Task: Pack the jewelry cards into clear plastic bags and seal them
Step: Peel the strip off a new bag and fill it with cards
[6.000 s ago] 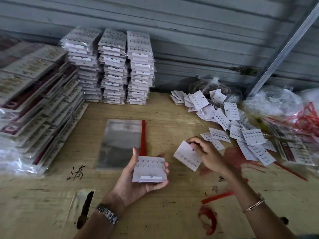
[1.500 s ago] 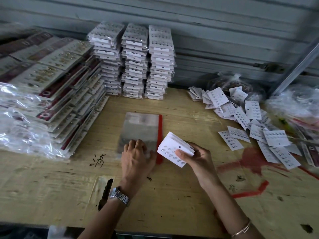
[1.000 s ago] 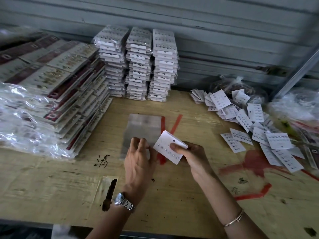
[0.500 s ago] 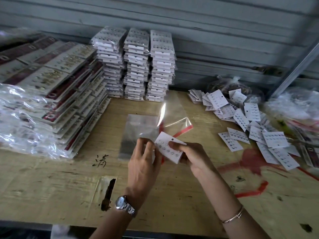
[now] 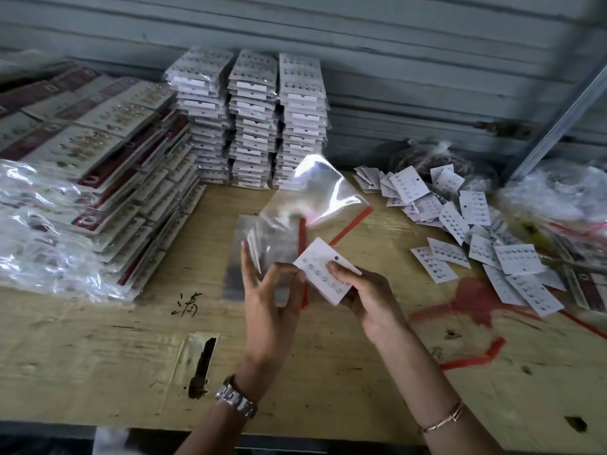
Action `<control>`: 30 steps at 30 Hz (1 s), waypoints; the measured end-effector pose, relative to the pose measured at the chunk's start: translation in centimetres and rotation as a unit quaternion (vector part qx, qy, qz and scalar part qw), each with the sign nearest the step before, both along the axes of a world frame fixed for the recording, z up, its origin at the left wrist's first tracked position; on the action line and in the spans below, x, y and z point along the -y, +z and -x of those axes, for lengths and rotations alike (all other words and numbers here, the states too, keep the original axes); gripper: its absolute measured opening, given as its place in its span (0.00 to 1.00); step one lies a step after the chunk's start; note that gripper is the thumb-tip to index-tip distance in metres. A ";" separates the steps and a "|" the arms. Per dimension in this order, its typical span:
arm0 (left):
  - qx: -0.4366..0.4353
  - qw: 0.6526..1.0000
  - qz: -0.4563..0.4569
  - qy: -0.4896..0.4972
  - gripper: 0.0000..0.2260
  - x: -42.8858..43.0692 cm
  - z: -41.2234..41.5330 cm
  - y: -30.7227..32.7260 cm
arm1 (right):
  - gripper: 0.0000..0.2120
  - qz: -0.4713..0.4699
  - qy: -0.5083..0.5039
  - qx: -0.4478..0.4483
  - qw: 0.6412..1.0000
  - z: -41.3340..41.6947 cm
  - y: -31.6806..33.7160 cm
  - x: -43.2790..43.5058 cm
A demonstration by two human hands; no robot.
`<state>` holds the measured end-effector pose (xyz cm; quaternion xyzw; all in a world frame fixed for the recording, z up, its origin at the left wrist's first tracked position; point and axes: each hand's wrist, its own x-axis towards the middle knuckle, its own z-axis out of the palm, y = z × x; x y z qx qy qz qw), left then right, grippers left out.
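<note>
white stud cards (image 5: 320, 257): stacked, tilted, held | clear bag (image 5: 320, 192): lifted, red-striped

The left hand's (image 5: 266, 300) straight fingers (image 5: 251, 274) are blurred, and the near end of the clear bag (image 5: 315, 198) it pinches is lost behind that hand. The right hand's (image 5: 368, 300) fingers hide under the stack of cards (image 5: 331, 257) it grips; the studs (image 5: 316, 271) on top are too small to tell apart. The left forearm (image 5: 216, 431) and the right forearm (image 5: 437, 399) run off the bottom edge. Left of the left hand, wrapped packs (image 5: 49, 205) are cut by the edge, as is the plastic heap (image 5: 558, 195) right of the right hand.
</note>
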<state>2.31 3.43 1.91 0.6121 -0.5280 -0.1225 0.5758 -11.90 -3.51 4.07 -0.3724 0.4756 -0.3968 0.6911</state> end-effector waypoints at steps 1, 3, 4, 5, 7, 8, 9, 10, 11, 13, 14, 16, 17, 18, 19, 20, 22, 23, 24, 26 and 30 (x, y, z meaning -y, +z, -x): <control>-0.042 0.998 -0.011 -0.036 0.06 -0.1 0.0 0.0 | 0.26 0.001 0.000 -0.004 1.000 0.0 0.0 0.0; -0.140 0.986 -0.008 -0.092 0.06 -0.4 0.0 0.2 | 0.26 -0.001 -0.002 -0.009 1.000 0.1 0.0 -0.1; -0.182 0.977 -0.003 -0.110 0.08 -0.5 0.1 0.4 | 0.27 0.000 -0.006 -0.010 1.000 0.1 0.0 -0.2; -0.213 0.970 0.002 -0.120 0.10 -0.5 0.3 0.6 | 0.27 0.002 -0.011 -0.012 1.000 0.1 0.0 -0.3; -0.257 0.958 0.027 -0.123 0.10 -0.5 0.8 0.8 | 0.26 0.009 -0.019 -0.016 1.000 0.2 0.1 -0.5; -0.273 0.954 0.043 -0.117 0.12 -0.4 1.0 1.0 | 0.24 0.010 -0.021 -0.015 1.000 0.2 0.2 -0.6; -0.289 0.950 0.058 -0.108 0.17 -0.3 1.1 1.1 | 0.23 0.010 -0.022 -0.014 1.000 0.2 0.2 -0.7; -0.304 0.945 0.068 -0.097 0.22 -0.2 1.2 1.2 | 0.23 0.009 -0.024 -0.013 1.000 0.2 0.2 -0.7; -0.324 0.940 0.066 -0.082 0.29 0.0 1.2 1.2 | 0.23 0.010 -0.026 -0.012 1.000 0.2 0.2 -0.8; -0.375 0.925 0.032 -0.051 0.42 0.1 1.3 1.0 | 0.23 0.012 -0.024 -0.015 1.000 0.1 0.2 -1.0; -0.400 0.916 0.014 -0.042 0.45 0.2 1.3 1.0 | 0.23 0.016 -0.023 -0.016 0.999 0.0 0.2 -1.1; -0.432 0.901 -0.017 -0.038 0.43 0.6 1.2 0.8 | 0.22 0.029 -0.019 -0.015 0.999 0.0 0.2 -1.2; -0.454 0.889 -0.034 -0.046 0.41 0.8 1.1 0.8 | 0.22 0.035 -0.016 -0.013 0.999 0.0 0.2 -1.2; -0.489 0.869 -0.052 -0.061 0.39 0.9 0.9 0.8 | 0.21 0.039 -0.016 -0.013 0.999 0.0 0.2 -1.2; -0.528 0.843 -0.066 -0.083 0.37 1.0 0.7 0.9 | 0.19 0.044 -0.017 -0.014 0.999 0.1 0.2 -1.1; -0.560 0.818 -0.077 -0.106 0.37 1.1 0.6 0.9 | 0.18 0.048 -0.019 -0.016 0.999 0.2 0.2 -1.1; -0.586 0.794 -0.093 -0.135 0.33 0.9 0.4 0.9 | 0.18 0.051 -0.022 -0.019 0.998 0.3 0.2 -1.0; -0.586 0.792 -0.096 -0.139 0.31 0.8 0.4 0.9 | 0.19 0.048 -0.025 -0.020 0.998 0.4 0.3 -0.9; -0.584 0.793 -0.095 -0.143 0.30 0.8 0.5 0.8 | 0.20 0.045 -0.029 -0.020 0.998 0.4 0.3 -0.9; -0.578 0.797 -0.082 -0.155 0.30 0.7 0.6 0.6 | 0.21 0.041 -0.038 -0.017 0.998 0.3 0.3 -1.0; -0.547 0.818 -0.045 -0.171 0.30 0.7 0.5 0.2 | 0.22 0.047 -0.050 -0.016 0.998 0.1 0.4 -1.2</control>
